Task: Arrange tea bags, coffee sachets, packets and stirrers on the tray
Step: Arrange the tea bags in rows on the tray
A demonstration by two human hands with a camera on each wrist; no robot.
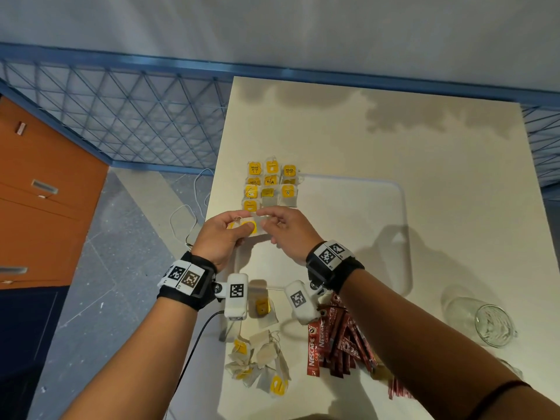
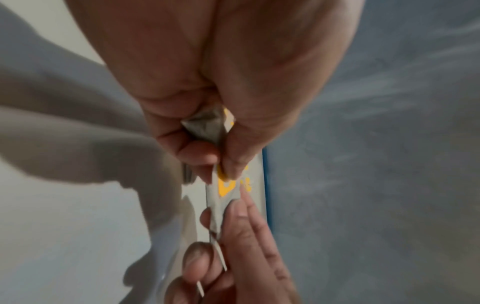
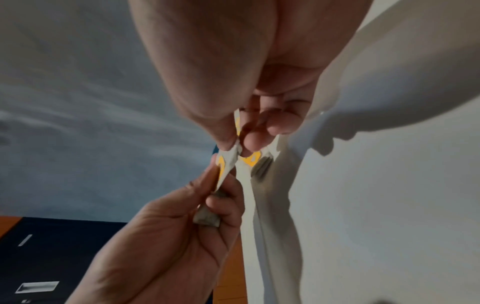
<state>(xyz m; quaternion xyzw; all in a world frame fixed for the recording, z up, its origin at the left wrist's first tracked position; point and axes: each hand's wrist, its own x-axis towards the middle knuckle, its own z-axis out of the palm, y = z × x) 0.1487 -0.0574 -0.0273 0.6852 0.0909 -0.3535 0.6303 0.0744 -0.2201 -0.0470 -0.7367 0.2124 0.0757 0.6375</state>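
Note:
Both hands hold one tea bag (image 1: pixel 253 228) with a yellow tag just above the white tray (image 1: pixel 404 207), near its left side. My left hand (image 1: pixel 242 229) pinches the grey bag (image 2: pixel 205 127) between thumb and fingers. My right hand (image 1: pixel 268 221) pinches the paper end (image 3: pixel 230 157) by the yellow tag (image 2: pixel 225 186). Several tea bags (image 1: pixel 270 184) lie in neat rows on the tray beyond the hands. A loose pile of tea bags (image 1: pixel 260 366) and red coffee sachets (image 1: pixel 336 341) lie on the table near me. No stirrers can be made out.
A single tea bag (image 1: pixel 264 309) lies between my wrists. A glass jar (image 1: pixel 492 325) lies on its side at the table's right front. The cream table (image 1: pixel 394 131) ends at the left, above the floor, a white cable (image 1: pixel 188 213) and an orange cabinet (image 1: pixel 45 192).

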